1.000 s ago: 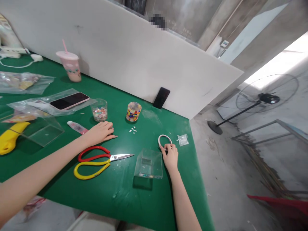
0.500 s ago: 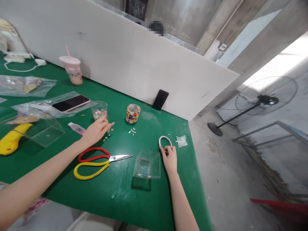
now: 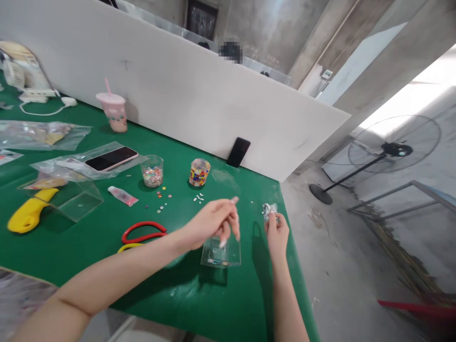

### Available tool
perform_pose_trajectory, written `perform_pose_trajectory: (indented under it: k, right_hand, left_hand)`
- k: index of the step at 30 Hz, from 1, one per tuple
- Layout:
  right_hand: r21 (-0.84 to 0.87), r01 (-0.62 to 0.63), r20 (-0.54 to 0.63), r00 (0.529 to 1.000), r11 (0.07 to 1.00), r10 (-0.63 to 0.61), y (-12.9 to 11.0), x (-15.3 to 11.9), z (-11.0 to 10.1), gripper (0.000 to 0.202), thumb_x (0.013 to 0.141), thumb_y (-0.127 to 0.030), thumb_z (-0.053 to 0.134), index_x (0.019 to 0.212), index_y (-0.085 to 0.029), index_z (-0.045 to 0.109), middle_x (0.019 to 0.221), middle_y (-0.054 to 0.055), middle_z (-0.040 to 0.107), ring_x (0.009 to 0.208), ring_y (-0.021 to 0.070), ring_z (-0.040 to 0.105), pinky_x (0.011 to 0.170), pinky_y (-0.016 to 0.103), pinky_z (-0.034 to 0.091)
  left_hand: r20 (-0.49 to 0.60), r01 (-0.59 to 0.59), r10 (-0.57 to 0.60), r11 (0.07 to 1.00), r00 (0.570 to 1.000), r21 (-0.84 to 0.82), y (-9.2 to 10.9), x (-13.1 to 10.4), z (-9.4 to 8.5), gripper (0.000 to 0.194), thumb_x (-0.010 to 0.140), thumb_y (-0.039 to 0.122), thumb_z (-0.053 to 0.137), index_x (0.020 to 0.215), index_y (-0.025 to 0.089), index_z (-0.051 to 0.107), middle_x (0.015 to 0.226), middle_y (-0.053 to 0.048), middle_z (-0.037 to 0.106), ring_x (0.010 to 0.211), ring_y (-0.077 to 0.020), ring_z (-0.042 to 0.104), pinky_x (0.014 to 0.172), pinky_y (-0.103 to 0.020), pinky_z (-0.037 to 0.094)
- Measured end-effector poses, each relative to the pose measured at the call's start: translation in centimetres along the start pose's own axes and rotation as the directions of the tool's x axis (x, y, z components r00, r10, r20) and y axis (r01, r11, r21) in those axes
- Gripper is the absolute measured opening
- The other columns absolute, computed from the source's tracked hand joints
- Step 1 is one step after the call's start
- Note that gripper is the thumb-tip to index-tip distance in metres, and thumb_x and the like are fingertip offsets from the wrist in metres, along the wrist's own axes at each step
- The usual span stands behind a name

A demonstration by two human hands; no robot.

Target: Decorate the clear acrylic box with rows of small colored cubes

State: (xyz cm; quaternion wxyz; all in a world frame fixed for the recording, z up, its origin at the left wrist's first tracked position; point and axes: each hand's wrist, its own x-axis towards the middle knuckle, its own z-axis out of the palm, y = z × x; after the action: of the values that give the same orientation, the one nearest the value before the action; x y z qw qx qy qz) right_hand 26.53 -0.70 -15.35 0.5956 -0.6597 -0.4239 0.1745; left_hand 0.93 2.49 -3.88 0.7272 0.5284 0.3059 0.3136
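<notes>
My left hand (image 3: 213,221) hovers over a clear acrylic box (image 3: 230,251), its fingers loosely bent and apart, with nothing visible in them. Small coloured bits lie along the box's near bottom edge. At the right side of the table, my right hand (image 3: 277,232) is closed on a white ring (image 3: 265,211), like a roll of tape, turned nearly edge-on. Right behind that ring is a small crumpled clear packet (image 3: 273,207); whether the fingers touch it I cannot tell. Scissors with red and yellow handles (image 3: 144,224) lie partly under my left forearm.
On the green table are a cup of colourful bits (image 3: 153,176), a patterned tape roll (image 3: 199,172), a small tube (image 3: 123,195), a yellow tool (image 3: 30,211), a phone (image 3: 111,158) and a pink drink cup (image 3: 114,111). Another phone (image 3: 238,152) leans against the white partition (image 3: 199,95).
My left hand has moved right, from beside the cup of bits to above the acrylic box. My right hand has carried the white ring right, to the small clear packet.
</notes>
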Motion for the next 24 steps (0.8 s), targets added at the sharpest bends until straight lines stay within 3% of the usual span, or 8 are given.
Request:
perform_pose_trajectory:
  k: [3,6,8,11,13,17,20,24]
  right_hand:
    - [0.102,0.022,0.024,0.999,0.995,-0.024,-5.0,-0.5,0.4,0.034,0.111,-0.050,0.069,0.110,-0.016,0.072,0.090,-0.001,0.072,0.065,0.0109,0.065,0.060,0.025,0.058]
    - [0.182,0.090,0.022,0.995,0.979,-0.096,-10.0,-2.2,1.8,0.049,0.105,-0.065,0.068,0.087,-0.020,0.064,0.054,-0.013,0.045,0.038,0.0059,0.036,0.038,0.019,0.029]
    - [0.223,0.149,-0.023,0.989,0.963,-0.147,-12.7,-3.2,2.7,0.051,0.100,-0.071,0.071,0.087,-0.022,0.061,0.051,-0.013,0.045,0.036,0.0062,0.033,0.037,0.020,0.023]
    - [0.253,0.247,-0.161,0.964,0.936,-0.211,-15.3,-3.8,3.4,0.050,0.101,-0.071,0.068,0.086,-0.025,0.056,0.049,-0.014,0.040,0.038,0.0071,0.032,0.039,0.021,0.024]
    - [0.253,0.276,-0.197,0.953,0.927,-0.230,-16.2,-3.8,3.5,0.053,0.100,-0.073,0.069,0.080,-0.026,0.054,0.048,-0.013,0.039,0.039,0.0073,0.031,0.040,0.022,0.024]
    - [0.247,0.242,-0.124,0.968,0.938,-0.217,-16.7,-3.6,3.3,0.062,0.098,-0.070,0.074,0.064,-0.025,0.050,0.051,-0.009,0.041,0.043,0.0075,0.033,0.040,0.023,0.026]
    - [0.245,0.211,-0.073,0.977,0.946,-0.199,-16.6,-3.7,3.4,0.062,0.102,-0.068,0.070,0.063,-0.025,0.048,0.051,-0.009,0.040,0.042,0.0081,0.033,0.037,0.022,0.026]
    - [0.210,0.207,-0.031,0.978,0.955,-0.205,-16.3,-3.7,3.8,0.063,0.103,-0.071,0.066,0.063,-0.025,0.050,0.050,-0.009,0.038,0.040,0.0083,0.033,0.036,0.023,0.027]
  left_hand:
    - [0.129,-0.077,0.081,0.996,0.988,-0.038,2.0,-0.4,2.7,0.064,0.097,0.083,0.064,0.078,0.022,0.056,0.054,0.000,0.068,0.034,-0.0099,0.051,0.036,-0.021,0.035]
    - [0.043,-0.231,0.234,0.971,0.971,-0.056,4.0,-0.7,3.5,0.060,0.100,0.080,0.061,0.082,0.024,0.055,0.054,0.003,0.066,0.039,-0.0113,0.057,0.039,-0.020,0.037]
    - [-0.057,-0.339,0.338,0.940,0.940,-0.022,4.7,-0.7,3.4,0.054,0.104,0.072,0.060,0.082,0.024,0.055,0.057,0.002,0.067,0.045,-0.0117,0.063,0.043,-0.020,0.041]
    - [-0.138,-0.446,0.454,0.891,0.880,0.089,4.6,-0.6,3.3,0.040,0.108,0.054,0.064,0.082,0.023,0.058,0.062,0.001,0.073,0.056,-0.0122,0.070,0.054,-0.021,0.052]
    - [-0.129,-0.484,0.509,0.856,0.851,0.180,4.2,-0.7,3.3,0.028,0.106,0.040,0.066,0.085,0.023,0.062,0.067,0.001,0.077,0.062,-0.0129,0.075,0.060,-0.020,0.057]
    - [-0.065,-0.562,0.627,0.736,0.777,0.378,3.6,-1.4,3.2,0.013,0.105,0.025,0.064,0.092,0.024,0.067,0.075,0.002,0.079,0.067,-0.0130,0.074,0.061,-0.020,0.058]
    - [0.009,-0.610,0.698,0.619,0.716,0.495,3.6,-1.6,2.9,0.014,0.109,0.022,0.058,0.107,0.023,0.072,0.074,0.004,0.076,0.061,-0.0108,0.070,0.061,-0.018,0.058]
    - [0.126,-0.636,0.739,0.465,0.662,0.616,3.0,-0.6,2.7,0.030,0.111,0.016,0.054,0.135,0.017,0.072,0.075,0.003,0.080,0.053,-0.0093,0.069,0.058,-0.016,0.059]
